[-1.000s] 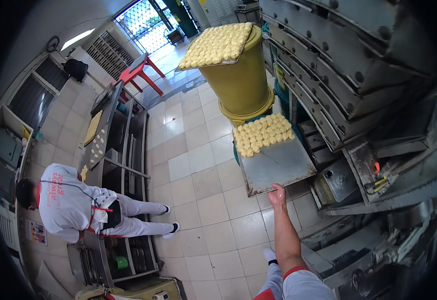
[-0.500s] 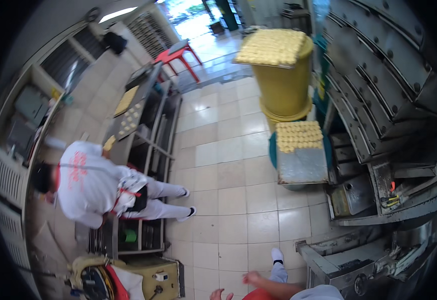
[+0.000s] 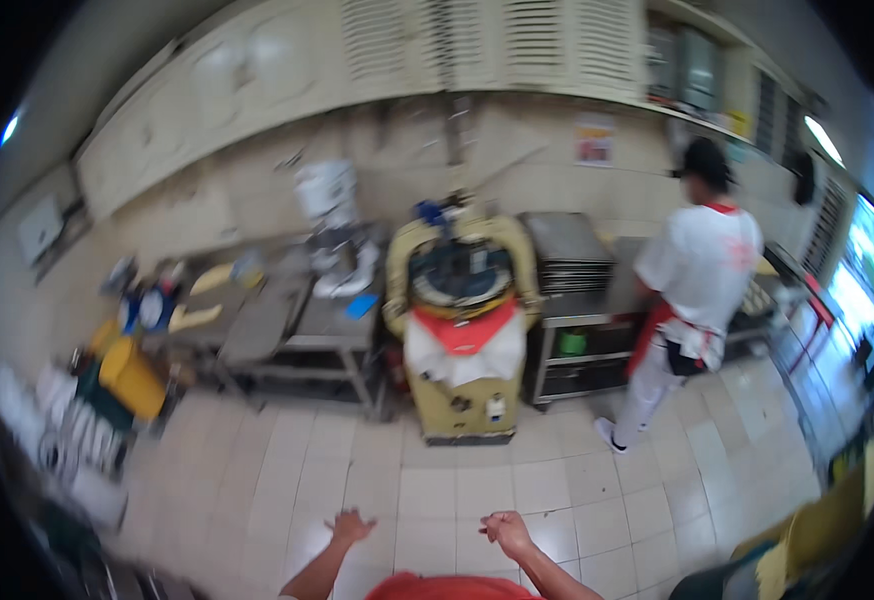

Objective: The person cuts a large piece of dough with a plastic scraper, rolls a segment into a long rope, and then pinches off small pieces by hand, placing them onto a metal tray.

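Note:
Both my hands hang out in front of me over the tiled floor, touching nothing. My left hand (image 3: 351,526) has its fingers spread and holds nothing. On the other side, my right hand (image 3: 506,533) has its fingers curled in, with nothing visible in them. Straight ahead, beyond the hands, stands a yellowish floor-standing machine (image 3: 465,385) with a round, ringed top and a red and white cloth (image 3: 465,335) draped on its front.
Left of the machine are a white stand mixer (image 3: 332,225) and a metal worktable (image 3: 332,325). Stacked trays (image 3: 565,245) sit to its right. A person in white (image 3: 702,260) works at the right-hand bench. At far left is a yellow bin (image 3: 132,378); another yellow container (image 3: 827,520) stands lower right.
My view has swung left, from the ovens and dough trays to the wall with the machine and mixer. The person in white now appears on the right. Both my hands are now more fully visible.

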### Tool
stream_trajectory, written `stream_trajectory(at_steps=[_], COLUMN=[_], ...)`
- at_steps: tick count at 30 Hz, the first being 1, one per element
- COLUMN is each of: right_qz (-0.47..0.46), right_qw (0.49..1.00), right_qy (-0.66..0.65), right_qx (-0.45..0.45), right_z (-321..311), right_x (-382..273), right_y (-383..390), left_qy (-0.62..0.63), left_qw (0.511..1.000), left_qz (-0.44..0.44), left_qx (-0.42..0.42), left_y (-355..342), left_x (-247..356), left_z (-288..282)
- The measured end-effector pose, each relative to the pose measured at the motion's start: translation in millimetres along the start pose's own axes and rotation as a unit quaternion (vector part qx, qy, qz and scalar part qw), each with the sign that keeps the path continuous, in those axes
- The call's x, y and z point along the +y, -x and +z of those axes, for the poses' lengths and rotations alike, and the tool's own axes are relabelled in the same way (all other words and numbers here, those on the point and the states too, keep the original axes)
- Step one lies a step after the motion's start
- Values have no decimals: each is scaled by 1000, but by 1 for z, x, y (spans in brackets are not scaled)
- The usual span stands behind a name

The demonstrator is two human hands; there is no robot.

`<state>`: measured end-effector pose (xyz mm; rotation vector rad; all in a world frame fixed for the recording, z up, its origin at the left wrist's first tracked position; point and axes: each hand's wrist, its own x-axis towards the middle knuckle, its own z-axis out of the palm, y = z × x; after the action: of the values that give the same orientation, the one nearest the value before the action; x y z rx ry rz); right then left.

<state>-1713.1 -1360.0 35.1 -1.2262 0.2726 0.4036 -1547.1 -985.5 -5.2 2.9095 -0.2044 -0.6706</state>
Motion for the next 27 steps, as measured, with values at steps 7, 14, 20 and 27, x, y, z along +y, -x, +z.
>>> stream_trajectory(at_steps=[7, 14, 20, 27], right_qz=[254, 70, -41, -178], right_qw=[952, 852, 960, 856], right_qy=[-168, -369, 254, 397], right_qx=[-2, -364, -110, -279], right_z=[228, 302, 371, 579], right_x=[-26, -166, -234, -313], right_y=[-200, -381, -630, -841], left_qy=[239, 152, 256, 354], left_qw=[876, 966, 953, 854], left_qz=[206, -146, -70, -281], left_qx=[364, -151, -145, -258], left_y=[22, -180, -265, -286], left_x=[25, -253, -357, -533], left_z=[-90, -37, -114, -166])
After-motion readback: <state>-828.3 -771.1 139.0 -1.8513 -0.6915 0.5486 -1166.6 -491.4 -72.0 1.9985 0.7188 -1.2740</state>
